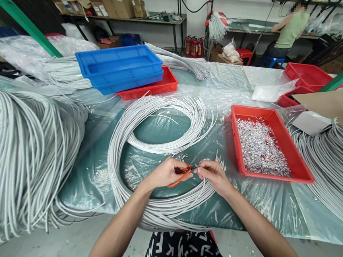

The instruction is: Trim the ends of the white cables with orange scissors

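Note:
My left hand (169, 172) is closed around a pair of orange-handled pliers (181, 177), whose jaws point right toward my other hand. Pinched in the fingers of my right hand (212, 173) is the end of a white cable (204, 182), right at the pliers' tip. Whether the jaws touch the cable end is too small to tell. Under both hands lies a loose coil of white cables (118, 147), with a bunch of cut ends (221, 162) just beyond my right hand. Small bits of debris (182, 157) lie behind the pliers.
A red tray (302, 173) of small metal pieces stands at right. Blue trays (88, 66) sit on a red tray (171, 84) behind the coil. Large cable bundles (20, 150) flank the table at left and right (334, 168). A person (290, 29) sits at the back bench.

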Available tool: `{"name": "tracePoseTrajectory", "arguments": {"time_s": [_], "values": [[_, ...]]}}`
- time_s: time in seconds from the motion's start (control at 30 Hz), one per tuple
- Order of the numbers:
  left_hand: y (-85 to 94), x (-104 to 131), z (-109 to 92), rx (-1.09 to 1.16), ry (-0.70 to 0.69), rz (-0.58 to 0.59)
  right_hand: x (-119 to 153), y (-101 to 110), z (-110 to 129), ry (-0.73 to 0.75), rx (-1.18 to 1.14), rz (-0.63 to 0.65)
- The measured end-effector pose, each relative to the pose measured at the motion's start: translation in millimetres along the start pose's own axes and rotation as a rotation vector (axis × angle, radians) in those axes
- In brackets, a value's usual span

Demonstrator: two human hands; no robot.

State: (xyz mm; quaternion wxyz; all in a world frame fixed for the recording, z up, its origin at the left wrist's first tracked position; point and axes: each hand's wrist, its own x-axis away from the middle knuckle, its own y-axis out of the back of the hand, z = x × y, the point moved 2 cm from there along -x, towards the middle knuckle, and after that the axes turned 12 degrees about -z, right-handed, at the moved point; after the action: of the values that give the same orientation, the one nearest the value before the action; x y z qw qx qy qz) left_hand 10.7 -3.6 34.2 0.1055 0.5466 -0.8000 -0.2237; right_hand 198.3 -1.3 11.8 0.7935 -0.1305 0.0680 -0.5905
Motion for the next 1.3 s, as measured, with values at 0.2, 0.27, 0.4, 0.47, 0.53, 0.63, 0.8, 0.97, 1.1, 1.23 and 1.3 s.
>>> {"name": "tracePoseTrajectory", "arguments": {"time_s": [0.2,0.27,0.4,0.47,0.53,0.63,0.8,0.97,1.1,1.23,1.3], "values": [[-1.2,2.0,-2.5,0.083,0.026,0.040,6.8,-2.2,8.9,0.272,0.241,-0.053],[-2.0,2.3,-2.2,0.098,0.049,0.037,9.9,-3.6,11.3,0.391,0.375,-0.108],[-4.2,2.0,-2.2,0.121,0.096,0.026,15.8,-6.8,13.7,0.636,0.618,-0.262],[-5.0,1.6,-1.7,0.130,0.124,0.016,16.7,-7.2,13.2,0.681,0.673,-0.287],[-5.2,1.2,-0.5,0.123,0.132,0.008,15.3,-5.9,11.5,0.630,0.664,-0.235],[-4.2,0.9,1.1,0.085,0.093,-0.004,10.2,-1.7,8.5,0.419,0.513,-0.102],[-3.7,1.1,-0.1,0.051,-0.002,0.031,2.9,-0.5,3.1,-0.198,-0.077,0.217],[-3.0,1.3,-1.3,0.057,-0.012,0.037,0.6,-0.6,1.8,-0.297,-0.169,0.231],[0.3,2.2,-3.2,0.077,0.006,0.036,0.9,2.3,3.2,-0.045,0.049,0.042],[2.9,3.2,-6.1,0.093,0.043,0.057,5.4,1.2,9.1,0.232,0.282,-0.037],[2.6,3.3,-6.5,0.097,0.062,0.056,8.4,0.3,11.9,0.378,0.409,-0.107]]}}
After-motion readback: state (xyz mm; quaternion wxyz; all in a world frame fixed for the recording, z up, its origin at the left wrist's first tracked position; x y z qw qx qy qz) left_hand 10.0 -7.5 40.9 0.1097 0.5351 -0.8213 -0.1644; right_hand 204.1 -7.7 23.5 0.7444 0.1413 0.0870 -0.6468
